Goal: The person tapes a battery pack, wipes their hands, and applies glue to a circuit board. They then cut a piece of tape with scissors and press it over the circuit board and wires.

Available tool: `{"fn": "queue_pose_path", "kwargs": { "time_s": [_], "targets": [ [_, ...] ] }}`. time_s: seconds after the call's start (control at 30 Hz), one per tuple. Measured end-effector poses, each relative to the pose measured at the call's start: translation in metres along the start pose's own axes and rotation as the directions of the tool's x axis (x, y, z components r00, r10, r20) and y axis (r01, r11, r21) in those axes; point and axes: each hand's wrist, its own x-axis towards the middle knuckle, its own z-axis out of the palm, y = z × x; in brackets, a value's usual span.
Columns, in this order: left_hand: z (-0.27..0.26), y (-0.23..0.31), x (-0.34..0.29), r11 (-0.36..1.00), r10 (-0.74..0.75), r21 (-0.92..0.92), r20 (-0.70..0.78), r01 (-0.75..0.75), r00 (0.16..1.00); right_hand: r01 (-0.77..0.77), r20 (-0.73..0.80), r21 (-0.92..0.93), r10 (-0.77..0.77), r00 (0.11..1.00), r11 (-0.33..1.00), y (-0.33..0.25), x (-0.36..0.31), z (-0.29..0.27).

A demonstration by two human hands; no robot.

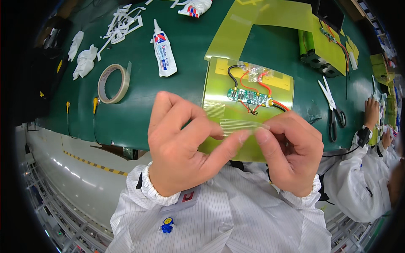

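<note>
Between my two hands stretches a short strip of clear, ribbed tape [239,125]. My left hand [181,143] pinches its left end between thumb and fingers. The right end is pinched by my right hand [291,147]. Just beyond lies a yellow-green wrapped battery pack [215,90], its near part partly hidden by my hands. On its top sits a small green circuit board [249,97] with red and black wires. More clear tape [255,74] crosses the wires at the pack's far side, and another piece [214,109] sticks to its left side.
Left of the pack are a tape roll [113,83], a white glue tube [163,52], crumpled tissues [85,62] and white strips [122,27]. To the right lie black-handled scissors [333,109] and a second battery pack [325,50]. A co-worker's hand [371,113] is at far right.
</note>
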Motion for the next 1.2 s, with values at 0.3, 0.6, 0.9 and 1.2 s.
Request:
{"fn": "queue_pose_path", "kwargs": {
  "time_s": [0.3,0.6,0.9,1.2],
  "targets": [
    [-0.018,-0.017,-0.004,0.958,0.139,0.248,0.024,-0.141,0.990,-0.114,-0.053,-0.034,0.112,0.992,0.993,0.002,0.002,-0.007],
    [-0.004,-0.011,-0.018,0.876,0.127,0.413,0.304,-0.250,0.944,-0.148,-0.025,-0.163,0.146,0.989,0.975,-0.001,-0.002,0.002],
    [-0.003,-0.005,-0.012,0.856,0.091,0.443,0.378,-0.266,0.921,-0.186,-0.054,-0.218,0.179,0.982,0.958,-0.004,-0.002,0.007],
    [0.004,0.000,-0.009,0.836,0.072,0.480,0.382,-0.265,0.921,-0.135,-0.084,-0.295,0.115,0.990,0.946,-0.001,-0.002,0.011]
  ]
}}
